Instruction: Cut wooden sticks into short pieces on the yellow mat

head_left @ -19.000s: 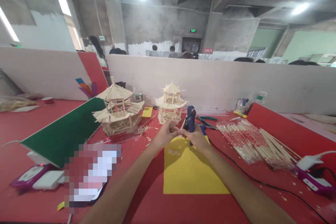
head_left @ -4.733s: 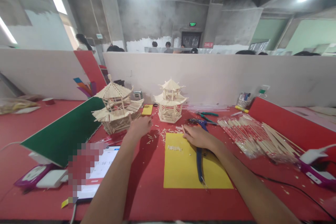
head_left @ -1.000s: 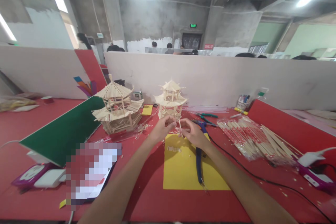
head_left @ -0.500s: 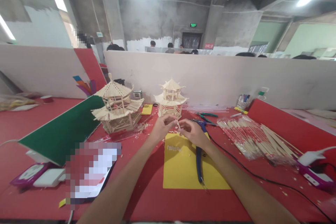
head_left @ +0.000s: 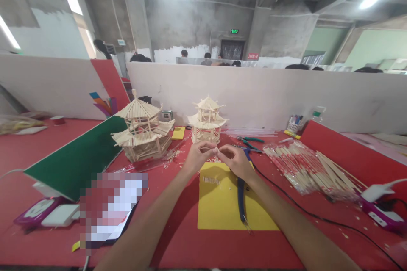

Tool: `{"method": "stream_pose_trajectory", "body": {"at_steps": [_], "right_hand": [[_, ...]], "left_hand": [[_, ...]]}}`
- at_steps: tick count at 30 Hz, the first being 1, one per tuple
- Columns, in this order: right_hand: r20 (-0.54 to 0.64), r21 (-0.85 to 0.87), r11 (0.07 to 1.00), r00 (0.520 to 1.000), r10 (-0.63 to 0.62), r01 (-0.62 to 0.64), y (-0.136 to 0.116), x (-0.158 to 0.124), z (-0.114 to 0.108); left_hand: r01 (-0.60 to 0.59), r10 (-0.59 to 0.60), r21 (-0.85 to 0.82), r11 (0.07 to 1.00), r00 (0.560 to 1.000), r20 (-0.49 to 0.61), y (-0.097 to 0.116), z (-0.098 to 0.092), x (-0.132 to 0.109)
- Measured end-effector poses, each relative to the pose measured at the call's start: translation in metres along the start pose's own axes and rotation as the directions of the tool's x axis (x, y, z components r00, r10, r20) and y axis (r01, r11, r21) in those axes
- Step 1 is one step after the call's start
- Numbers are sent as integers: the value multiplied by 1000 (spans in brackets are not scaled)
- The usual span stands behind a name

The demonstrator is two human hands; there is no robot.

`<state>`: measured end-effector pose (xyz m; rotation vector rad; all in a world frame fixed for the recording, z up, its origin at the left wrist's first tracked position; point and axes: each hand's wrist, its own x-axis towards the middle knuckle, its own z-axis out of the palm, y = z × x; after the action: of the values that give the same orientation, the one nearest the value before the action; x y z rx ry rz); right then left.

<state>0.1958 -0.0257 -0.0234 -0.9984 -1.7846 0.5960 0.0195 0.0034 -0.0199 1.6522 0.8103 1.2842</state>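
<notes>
Head view: left hand (head_left: 197, 157) and right hand (head_left: 235, 161) meet fingertip to fingertip over the far edge of the yellow sheet (head_left: 222, 209), in front of the small stick tower (head_left: 207, 122). Right grip pinched nearly closed on a short pale stick (head_left: 217, 150); most of it sits behind fingertips, I can't read its ends or angle. Left grip is narrow at the same spot; can't tell if it has hold of the stick or only touches it. Tower base partly hidden by the hands. Blue glue gun (head_left: 241, 201): handle lies on the sheet, middle blocked by my view of the right hand, nozzle not clear. Row of short pieces (head_left: 211, 180) on the sheet, too small to count. Phone (head_left: 119, 214) on the table (head_left: 182, 245) is pixelated, screen unreadable. Both forearms cut off at the bottom.
</notes>
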Motion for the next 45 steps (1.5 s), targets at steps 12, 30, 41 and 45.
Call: {"method": "stream_pose_trajectory", "body": {"at_steps": [12,30,41,45], "right_hand": [[25,-290,946,989,-145,146,-3,0,-6],[7,56,998,999,-35,35,10,3,-3],[103,106,994,995,14,-25,5,6,-13],[130,133,990,991,27,-44,3,7,-15]], "left_hand": [[-57,49,57,997,990,130,-9,-3,3],[-12,12,-1,1000,991,134,-4,-1,2],[114,-95,-59,992,959,267,-5,-8,0],[94,-85,-15,995,951,296,-2,-8,-1]]}}
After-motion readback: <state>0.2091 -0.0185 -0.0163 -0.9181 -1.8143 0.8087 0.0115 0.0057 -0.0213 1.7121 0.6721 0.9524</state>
